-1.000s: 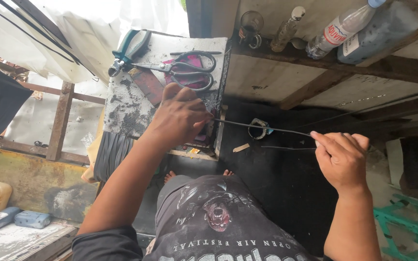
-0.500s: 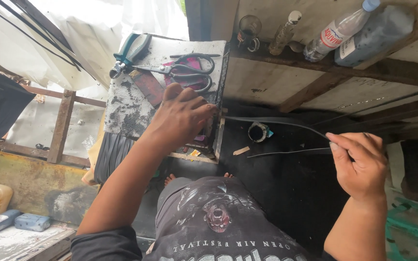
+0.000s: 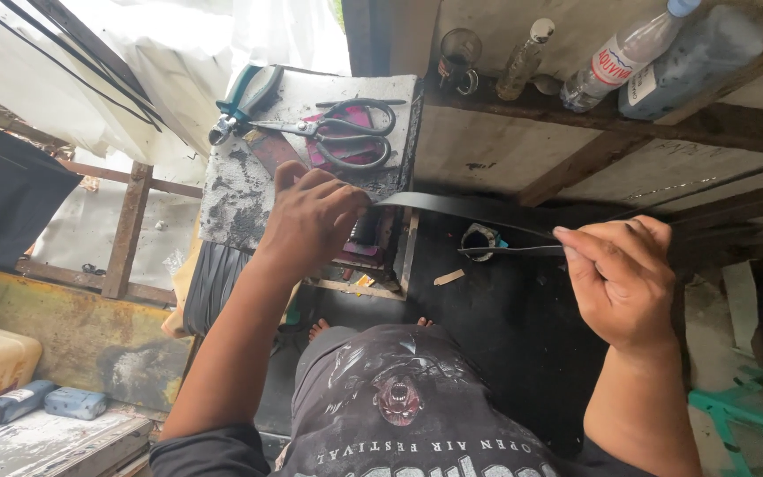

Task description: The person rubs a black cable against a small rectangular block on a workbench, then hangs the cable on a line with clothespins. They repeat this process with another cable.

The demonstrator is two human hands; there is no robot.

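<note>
Gripping one end of a long thin black rubber strip (image 3: 479, 212), the left hand (image 3: 311, 221) is pressing down with curled fingers at the near edge of the small grey, paint-stained tabletop (image 3: 240, 190). The strip is running from that hand toward four o'clock, dividing into two narrow bands that are reaching the right hand (image 3: 620, 283). The right hand is clenching around those far ends, pinching them between thumb and fingers, and is hovering well apart from the tabletop at about three o'clock.

Just beyond the left hand, at twelve o'clock, a pair of black-handled metal scissors (image 3: 337, 132) is lying flat on the tabletop over a pink patch. At eleven o'clock from the scissors, teal-handled pliers (image 3: 240, 102) are resting at the tabletop's far corner.

Farther out, at one o'clock, a rough wooden shelf (image 3: 576, 106) is carrying a small dark glass jar (image 3: 459, 55), a slim clear glass bottle (image 3: 523, 62), a clear plastic water bottle (image 3: 629, 53) and a bluish plastic container (image 3: 699, 62), all leaning. Below the strip, a small round tin (image 3: 479, 240) is sitting on the dark floor.
</note>
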